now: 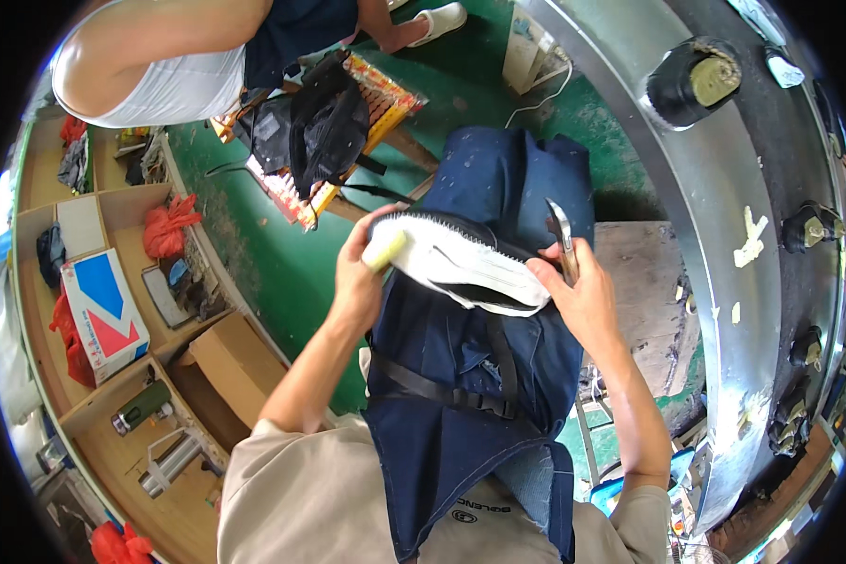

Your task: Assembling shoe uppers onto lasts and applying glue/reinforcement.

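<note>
Above my lap I hold a white shoe (470, 261) with a jagged edge along one side and a dark rim, tilted with its opening toward me. My left hand (355, 282) is closed round its left end; a pale yellow piece (383, 250) covers or lies at the thumb, and I cannot tell which. My right hand (583, 293) pinches the shoe's right end between thumb and fingers. That same hand also grips a slim metal hand tool (563, 240) with a curved tip pointing up and away; its exact kind is unclear.
A dark blue apron (442, 352) covers my lap. On the right curves a metal-edged work line (724, 282) carrying several black shoes. Wooden shelving (113, 414) with boxes and bags stands left. Ahead, a black bag (324, 122) lies on a stool, beside another person's leg (160, 47).
</note>
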The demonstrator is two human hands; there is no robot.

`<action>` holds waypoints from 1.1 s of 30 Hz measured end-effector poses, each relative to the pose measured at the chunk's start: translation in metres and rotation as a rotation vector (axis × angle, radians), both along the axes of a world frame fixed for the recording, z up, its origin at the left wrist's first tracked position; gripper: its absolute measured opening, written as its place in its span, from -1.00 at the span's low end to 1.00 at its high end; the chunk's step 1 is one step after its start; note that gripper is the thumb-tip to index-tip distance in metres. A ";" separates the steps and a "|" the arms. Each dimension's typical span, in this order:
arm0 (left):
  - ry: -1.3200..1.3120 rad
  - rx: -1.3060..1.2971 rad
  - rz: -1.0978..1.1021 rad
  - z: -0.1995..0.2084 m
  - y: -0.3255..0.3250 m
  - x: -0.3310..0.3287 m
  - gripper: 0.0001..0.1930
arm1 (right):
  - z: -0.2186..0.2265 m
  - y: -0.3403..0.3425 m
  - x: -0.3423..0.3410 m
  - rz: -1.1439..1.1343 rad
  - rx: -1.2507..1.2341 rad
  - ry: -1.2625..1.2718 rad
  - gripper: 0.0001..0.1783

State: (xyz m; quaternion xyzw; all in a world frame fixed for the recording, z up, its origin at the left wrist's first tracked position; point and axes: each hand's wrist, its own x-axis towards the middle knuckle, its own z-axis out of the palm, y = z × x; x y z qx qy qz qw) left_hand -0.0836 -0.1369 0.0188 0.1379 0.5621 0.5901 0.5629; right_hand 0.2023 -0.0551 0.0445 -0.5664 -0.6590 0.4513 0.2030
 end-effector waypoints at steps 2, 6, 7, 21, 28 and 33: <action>-0.349 0.030 0.183 -0.022 0.032 0.033 -0.65 | -0.003 -0.002 0.007 0.025 -0.132 0.013 -0.56; -0.218 0.094 0.003 -0.035 0.084 0.041 -0.59 | 0.034 -0.006 0.019 -0.074 -0.303 0.121 -0.70; -0.196 0.132 -0.108 -0.027 0.095 0.043 -0.65 | 0.042 -0.011 0.021 -0.094 -0.298 0.112 -0.70; 0.054 0.021 -0.422 -0.040 0.148 0.135 -0.61 | 0.013 0.001 0.039 -0.227 -0.022 0.071 -0.80; -0.038 -0.193 -0.443 -0.038 0.153 0.141 -0.36 | 0.026 0.043 0.047 -0.202 -0.190 0.095 -0.72; -0.112 -0.211 -0.456 -0.034 0.154 0.137 -0.35 | -0.021 0.045 0.036 -0.022 -0.280 -0.080 -0.61</action>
